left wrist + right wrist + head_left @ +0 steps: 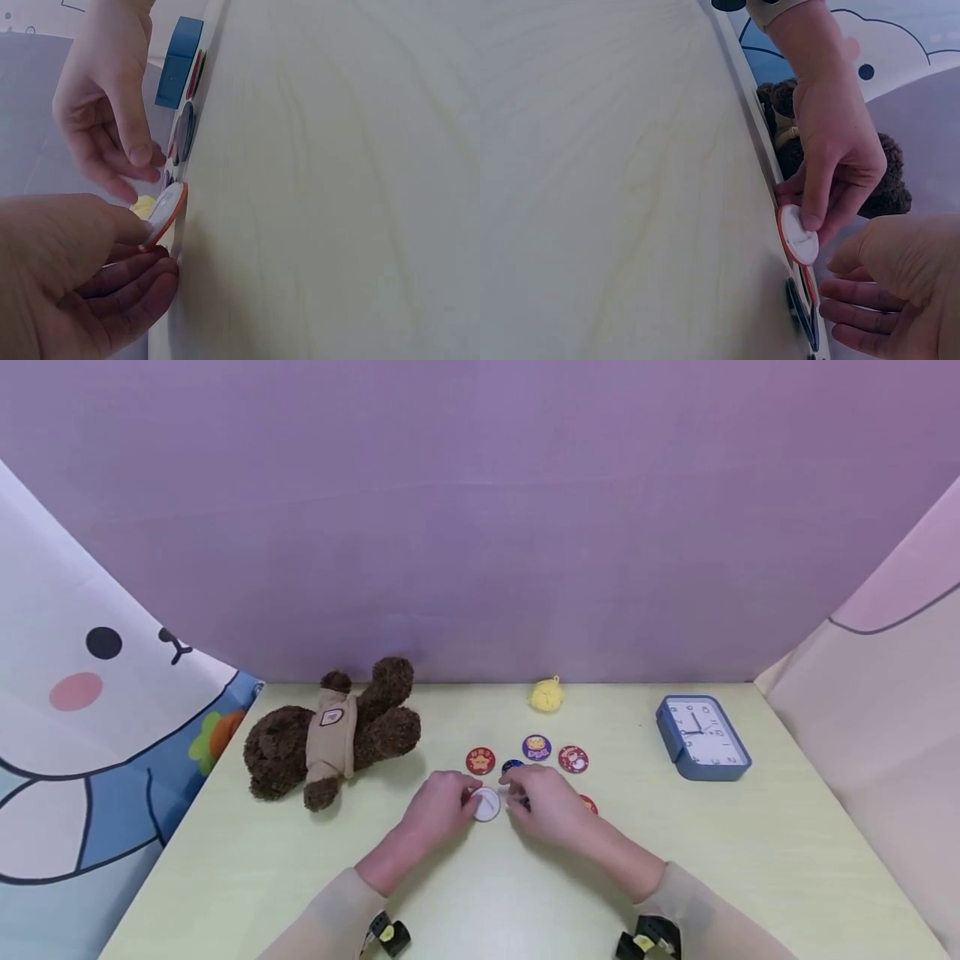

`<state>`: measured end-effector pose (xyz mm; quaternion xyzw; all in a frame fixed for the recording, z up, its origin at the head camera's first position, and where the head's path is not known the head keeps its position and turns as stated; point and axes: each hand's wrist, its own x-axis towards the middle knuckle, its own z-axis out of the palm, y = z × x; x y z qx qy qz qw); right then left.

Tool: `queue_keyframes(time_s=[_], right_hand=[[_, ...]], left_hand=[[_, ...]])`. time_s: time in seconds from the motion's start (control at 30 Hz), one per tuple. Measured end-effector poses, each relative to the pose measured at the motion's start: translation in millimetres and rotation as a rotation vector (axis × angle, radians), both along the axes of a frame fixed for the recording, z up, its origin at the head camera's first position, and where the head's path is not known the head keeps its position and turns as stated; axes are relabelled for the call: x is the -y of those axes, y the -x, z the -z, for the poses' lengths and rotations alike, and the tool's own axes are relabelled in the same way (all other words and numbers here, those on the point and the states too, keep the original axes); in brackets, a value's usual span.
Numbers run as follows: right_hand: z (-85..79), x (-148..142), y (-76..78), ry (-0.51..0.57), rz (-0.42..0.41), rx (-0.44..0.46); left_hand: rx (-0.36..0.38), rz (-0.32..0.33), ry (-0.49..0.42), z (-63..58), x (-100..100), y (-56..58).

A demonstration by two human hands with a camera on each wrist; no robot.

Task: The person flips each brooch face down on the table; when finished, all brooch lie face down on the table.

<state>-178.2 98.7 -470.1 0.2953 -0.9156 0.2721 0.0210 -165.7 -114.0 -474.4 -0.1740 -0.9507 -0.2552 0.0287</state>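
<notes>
My left hand [441, 810] pinches a round button badge [487, 805] between thumb and fingers. In the left wrist view the badge [166, 216] is tilted over the table, its white back and red rim showing. Just to the right of it, my right hand [553, 806] hovers with loosely bent fingers and holds nothing. A dark badge [801, 315] is close by those fingers in the right wrist view. Around the hands lie a red star badge [481, 761], a purple badge [537, 747], a red badge [573, 759], a dark blue badge [512, 766] and a partly hidden red badge [589, 804].
On the left a brown teddy bear [330, 739] in a beige shirt lies on its side. A small yellow toy [546, 695] sits at the back of the pale table [787, 860]. To the right lies a blue square clock [703, 737]. Purple cloth [480, 527] hangs behind.
</notes>
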Motion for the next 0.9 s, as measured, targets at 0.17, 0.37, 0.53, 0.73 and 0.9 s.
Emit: queue_keyframes(time_s=[0.17,0.37,0.53,0.73,0.9], right_hand=[[-5.0,-10,-1.9,-0.006,0.003,-0.026],[-7.9,-21,-4.7,-0.025,0.013,-0.014],[-7.6,-31,-5.0,-0.034,0.040,0.003],[-7.9,-42,-6.0,-0.019,-0.001,-0.018],[-7.0,-45,-9.7,-0.036,-0.050,-0.027]], left_hand=[[0.025,-0.002,0.032,-1.8,0,0.8],[0.018,-0.005,0.047,-4.2,-2,-1.0],[-0.020,0.013,0.056,-8.5,-9,-3.7],[-0.058,0.081,0.064,-13.9,-24,-7.9],[-0.045,0.123,0.112,-13.9,-37,-13.0]])
